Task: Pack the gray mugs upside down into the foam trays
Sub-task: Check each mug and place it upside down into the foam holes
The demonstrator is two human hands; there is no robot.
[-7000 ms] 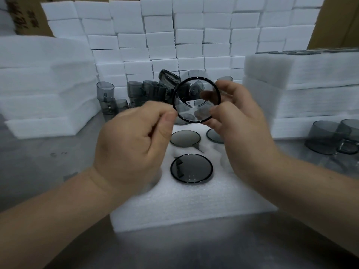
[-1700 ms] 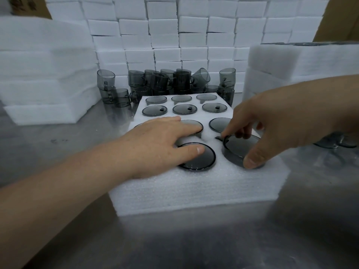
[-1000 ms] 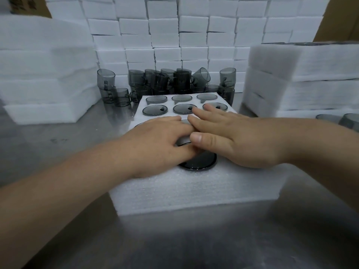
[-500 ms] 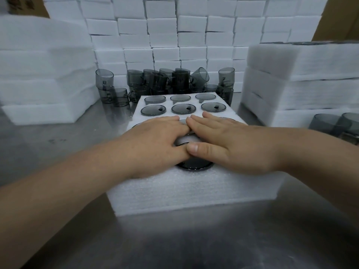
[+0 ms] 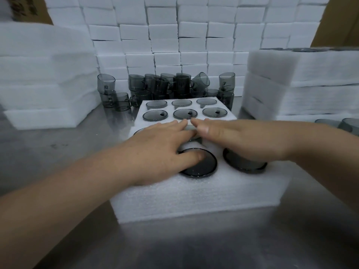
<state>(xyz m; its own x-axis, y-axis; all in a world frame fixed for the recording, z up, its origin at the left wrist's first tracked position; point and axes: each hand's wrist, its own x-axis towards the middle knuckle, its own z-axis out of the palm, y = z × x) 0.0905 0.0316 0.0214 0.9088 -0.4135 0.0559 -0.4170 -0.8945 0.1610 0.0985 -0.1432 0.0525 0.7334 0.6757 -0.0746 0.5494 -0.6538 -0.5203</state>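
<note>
Left hand [image 5: 161, 150] and right hand [image 5: 239, 138], flat and released (tips almost meeting), cover mugs [image 5: 200, 165] in foam tray [image 5: 194, 195].

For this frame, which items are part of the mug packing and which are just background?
In the job: foam tray, upturned mugs seated in it, loose mugs behind it, left hand and right hand laid flat over the seated mugs.
Just lying about: wall of white blocks, left foam stack, right foam stack, steel table.
</note>
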